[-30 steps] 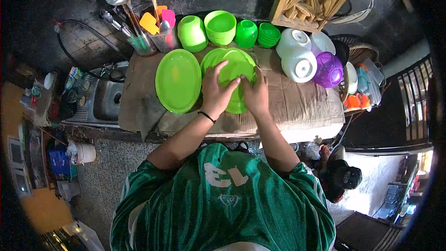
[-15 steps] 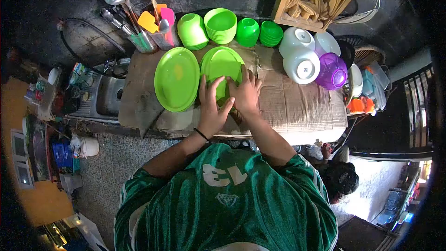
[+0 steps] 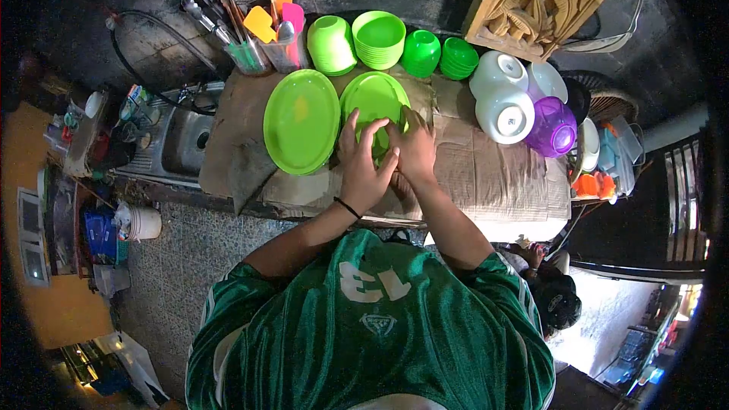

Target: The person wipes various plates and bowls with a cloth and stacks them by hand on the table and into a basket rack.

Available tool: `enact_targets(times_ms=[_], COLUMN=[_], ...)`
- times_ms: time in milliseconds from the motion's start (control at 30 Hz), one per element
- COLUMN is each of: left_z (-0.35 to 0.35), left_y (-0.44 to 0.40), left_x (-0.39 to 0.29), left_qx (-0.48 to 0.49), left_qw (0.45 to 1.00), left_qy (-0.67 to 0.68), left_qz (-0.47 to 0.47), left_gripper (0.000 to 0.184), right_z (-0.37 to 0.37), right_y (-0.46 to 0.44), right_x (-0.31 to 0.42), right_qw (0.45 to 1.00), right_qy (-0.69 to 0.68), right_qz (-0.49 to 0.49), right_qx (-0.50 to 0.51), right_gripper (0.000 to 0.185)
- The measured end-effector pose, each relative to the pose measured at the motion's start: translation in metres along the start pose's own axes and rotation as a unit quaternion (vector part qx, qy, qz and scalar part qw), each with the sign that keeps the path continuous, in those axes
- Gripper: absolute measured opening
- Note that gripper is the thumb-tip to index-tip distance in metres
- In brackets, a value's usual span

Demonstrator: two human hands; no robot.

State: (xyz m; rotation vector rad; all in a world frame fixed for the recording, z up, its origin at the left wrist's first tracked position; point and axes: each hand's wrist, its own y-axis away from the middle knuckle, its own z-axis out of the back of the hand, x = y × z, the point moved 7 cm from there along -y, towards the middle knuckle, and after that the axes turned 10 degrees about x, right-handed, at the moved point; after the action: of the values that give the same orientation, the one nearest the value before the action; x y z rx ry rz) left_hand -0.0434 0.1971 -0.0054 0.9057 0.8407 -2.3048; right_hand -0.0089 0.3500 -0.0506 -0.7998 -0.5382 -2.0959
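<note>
A bright green oval plate (image 3: 373, 93) lies on the cardboard-covered counter, with part of another green rim showing at its edge. Over its near half, my left hand (image 3: 367, 165) rests with fingers bent and spread, at the left side. My right hand (image 3: 416, 150) touches the right side, its fingers apart over the rim. The two hands nearly meet at the plate's near end, which they hide. To the left lies a second green oval plate (image 3: 301, 123), which neither hand touches.
Behind the plates stand stacked green bowls (image 3: 379, 36) and smaller green bowls (image 3: 421, 53). White bowls (image 3: 504, 115) and a purple bowl (image 3: 551, 127) sit at right. Utensil holders (image 3: 285, 53) stand at back left, near a sink (image 3: 186, 140). A person (image 3: 553, 300) is low at right.
The view has shifted slightly, so the counter things appear farther right. Both hands stay on the same green plate in nearly the same pose.
</note>
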Motion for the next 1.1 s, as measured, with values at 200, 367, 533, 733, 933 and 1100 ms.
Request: enact_targets(times_ms=[200, 367, 533, 733, 933, 1100], left_z=[-0.001, 0.038, 0.116, 0.168, 0.151, 0.142], left_y=[-0.005, 0.018, 0.028, 0.011, -0.007, -0.006], left_x=[-0.005, -0.033, 0.015, 0.159, 0.159, 0.168], left_qx=[0.02, 0.109, -0.038, -0.173, -0.126, -0.18], left_qw=[0.999, 0.991, 0.996, 0.973, 0.98, 0.947], left_qy=[0.023, 0.077, 0.072, -0.039, 0.065, 0.233], left_qz=[-0.02, 0.006, 0.021, 0.146, 0.141, 0.127], left_gripper=[0.055, 0.034, 0.019, 0.03, 0.042, 0.04], right_z=[0.009, 0.012, 0.013, 0.012, -0.03, -0.067], right_y=[0.001, 0.005, 0.007, 0.01, 0.026, 0.033], right_x=[0.0, 0.004, 0.012, 0.03, 0.101, 0.118], right_qw=[0.999, 0.999, 0.999, 0.992, 0.978, 0.976], right_qy=[-0.032, -0.034, -0.002, 0.073, 0.104, 0.122], right_qz=[0.01, 0.014, 0.036, 0.038, 0.182, 0.18], right_qx=[-0.02, -0.025, -0.034, -0.098, 0.018, 0.031], right_gripper=[0.065, 0.065, 0.064, 0.063, 0.06, 0.059])
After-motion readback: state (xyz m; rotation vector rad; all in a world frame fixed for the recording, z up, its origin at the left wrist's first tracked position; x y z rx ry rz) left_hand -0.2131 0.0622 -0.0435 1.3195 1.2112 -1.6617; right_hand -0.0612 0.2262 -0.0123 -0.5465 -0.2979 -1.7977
